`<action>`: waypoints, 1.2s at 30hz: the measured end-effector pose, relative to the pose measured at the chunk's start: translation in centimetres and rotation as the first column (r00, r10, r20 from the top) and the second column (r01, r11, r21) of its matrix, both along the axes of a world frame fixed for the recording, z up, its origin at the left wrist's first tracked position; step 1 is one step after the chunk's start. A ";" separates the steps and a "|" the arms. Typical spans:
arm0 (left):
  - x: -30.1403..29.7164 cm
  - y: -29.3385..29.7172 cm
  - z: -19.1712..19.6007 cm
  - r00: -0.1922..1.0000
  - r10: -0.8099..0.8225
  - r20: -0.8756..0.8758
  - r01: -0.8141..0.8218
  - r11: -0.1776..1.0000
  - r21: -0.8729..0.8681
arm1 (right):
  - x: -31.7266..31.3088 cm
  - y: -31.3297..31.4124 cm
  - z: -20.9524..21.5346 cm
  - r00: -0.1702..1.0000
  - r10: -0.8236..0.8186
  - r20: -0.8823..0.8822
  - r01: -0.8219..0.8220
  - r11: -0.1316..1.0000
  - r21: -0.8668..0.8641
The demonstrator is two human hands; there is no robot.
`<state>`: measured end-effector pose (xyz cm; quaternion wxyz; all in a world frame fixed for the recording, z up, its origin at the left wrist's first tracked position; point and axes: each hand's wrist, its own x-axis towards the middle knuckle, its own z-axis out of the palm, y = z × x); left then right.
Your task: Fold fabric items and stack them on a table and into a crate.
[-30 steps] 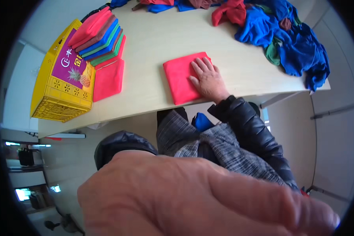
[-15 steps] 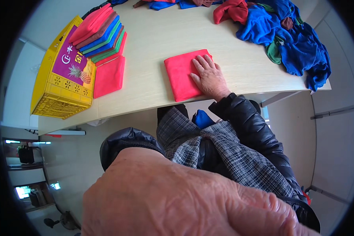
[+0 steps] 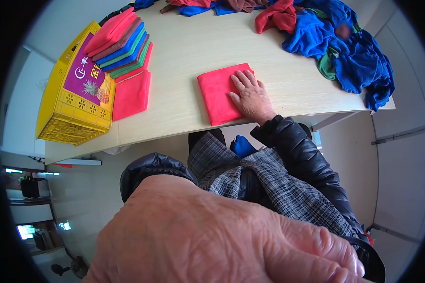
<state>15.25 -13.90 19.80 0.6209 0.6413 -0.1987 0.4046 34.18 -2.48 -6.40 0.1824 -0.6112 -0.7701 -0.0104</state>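
A folded red towel (image 3: 217,96) lies flat near the front edge of the table. My right hand (image 3: 252,96) rests palm down on its right side, fingers stretched out and slightly spread. Very close to the camera, my left hand (image 3: 189,231) fills the bottom of the view, its back showing. Its thumb and a finger press together at the lower right; whatever they may hold is out of sight. To the left stands a stack of folded towels (image 3: 120,47) in red, brown, blue and green, with another red folded towel (image 3: 131,96) in front of it.
A yellow plastic crate (image 3: 75,120) with a purple pineapple panel stands left of the stack. Loose blue, red and green towels (image 3: 359,61) are heaped at the right of the table (image 3: 184,47). More crumpled cloth (image 3: 208,5) lies along the far side.
My left hand has shifted slightly toward the lower left. My right hand stays flat on the red towel, which sits a little lower in the picture.
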 end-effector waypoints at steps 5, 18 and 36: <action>-0.6 -0.8 0.6 0.998 -0.068 0.006 0.068 0.998 -0.003 | -0.1 -0.1 -0.1 1.000 0.002 -0.005 -0.002 1.000 0.003; -1.0 0.0 3.2 0.936 -0.352 0.018 0.351 0.935 0.050 | 0.0 -0.1 0.1 0.999 -0.006 -0.044 0.006 1.000 0.001; -0.8 12.3 -24.9 -0.154 0.913 -0.377 -0.497 0.258 0.829 | -0.6 0.6 1.6 0.997 0.072 -0.018 -0.072 0.996 -0.048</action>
